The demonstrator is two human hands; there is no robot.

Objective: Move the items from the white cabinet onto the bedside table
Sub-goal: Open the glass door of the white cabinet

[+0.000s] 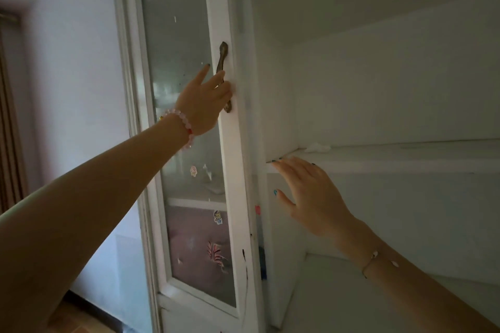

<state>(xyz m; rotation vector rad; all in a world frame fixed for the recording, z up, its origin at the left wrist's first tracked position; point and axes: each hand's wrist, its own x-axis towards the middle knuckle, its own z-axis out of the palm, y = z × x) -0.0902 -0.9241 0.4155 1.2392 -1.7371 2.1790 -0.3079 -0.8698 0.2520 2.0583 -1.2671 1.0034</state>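
The white cabinet (378,89) stands in front of me with its right side uncovered and bare white shelves inside. My left hand (205,97) is on the brass handle (223,62) of the glass door (184,89), fingers curled round its lower part. My right hand (308,192) is open, fingers straight, fingertips at the front edge of the middle shelf (405,159). A small crumpled white scrap (318,147) lies at the shelf's back left corner. No bedside table is in view.
The glass door carries several cartoon stickers (217,217). Behind its glass a shelf and a pinkish item (194,240) show dimly. A white wall is at the left, with a brown door frame (8,116) at the far left and wooden floor (75,316) below.
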